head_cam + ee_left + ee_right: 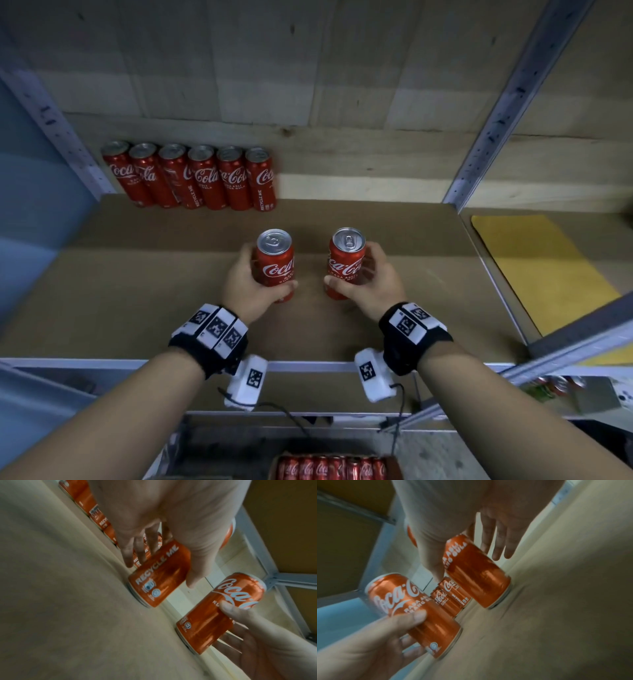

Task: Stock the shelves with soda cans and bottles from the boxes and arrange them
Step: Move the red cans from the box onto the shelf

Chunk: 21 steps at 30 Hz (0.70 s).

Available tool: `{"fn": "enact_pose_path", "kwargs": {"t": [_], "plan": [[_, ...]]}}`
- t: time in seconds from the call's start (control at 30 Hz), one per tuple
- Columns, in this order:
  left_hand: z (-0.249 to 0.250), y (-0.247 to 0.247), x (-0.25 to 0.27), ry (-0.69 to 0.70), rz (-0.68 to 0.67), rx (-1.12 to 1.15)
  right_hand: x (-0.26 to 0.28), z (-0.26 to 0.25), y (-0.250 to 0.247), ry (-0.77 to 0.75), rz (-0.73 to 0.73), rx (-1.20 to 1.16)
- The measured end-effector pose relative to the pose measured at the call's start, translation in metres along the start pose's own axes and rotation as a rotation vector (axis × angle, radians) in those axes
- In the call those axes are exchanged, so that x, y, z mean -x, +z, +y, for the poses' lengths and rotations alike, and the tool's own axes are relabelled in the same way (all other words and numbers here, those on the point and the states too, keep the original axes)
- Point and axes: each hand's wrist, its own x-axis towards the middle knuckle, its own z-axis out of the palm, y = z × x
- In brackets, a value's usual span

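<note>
Each hand grasps one red can, the left hand [250,287] its can [274,263] and the right hand [371,282] its can [346,262], both upright over the shelf [137,301]; slide them forward together to the row of cans [190,176] beyond the left fingers, keeping them upright.

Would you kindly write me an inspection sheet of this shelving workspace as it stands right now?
Surface: brown shelf board, cans standing on it.
Job's things: row of six red cans at the back left against the wall; open box of cans below the shelf.
Clutter: yellow sheet on the neighbouring shelf.
Grippers: left hand grips left can; right hand grips right can, both upright, apart.
Cables: black wire hanging from the wrist cameras.
Surroundings: grey metal uprights, pale block wall.
</note>
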Motion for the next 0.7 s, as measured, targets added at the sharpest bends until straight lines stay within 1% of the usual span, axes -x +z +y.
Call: {"fn": "enact_pose_path", "kwargs": {"t": [0.1, 0.2, 0.33, 0.43, 0.57, 0.7], "plan": [[-0.011, -0.009, 0.009, -0.026, 0.026, 0.059, 0.008, 0.006, -0.009, -0.045, 0.060, -0.031], [-0.013, -0.006, 0.012, -0.012, 0.038, 0.056, 0.008, 0.006, -0.009, -0.086, 0.057, -0.038], [-0.011, -0.001, 0.004, 0.036, 0.028, 0.008, 0.004, 0.005, -0.002, -0.129, 0.022, 0.024], [-0.009, 0.001, -0.009, 0.052, 0.021, -0.016, 0.000, 0.004, 0.000, -0.127, 0.014, 0.025], [-0.005, 0.004, -0.028, 0.039, 0.022, -0.040, -0.009, -0.006, -0.002, -0.091, -0.022, 0.072], [0.001, 0.001, -0.044, 0.042, -0.014, -0.146, -0.026, -0.019, -0.009, -0.072, -0.060, 0.134]]}}
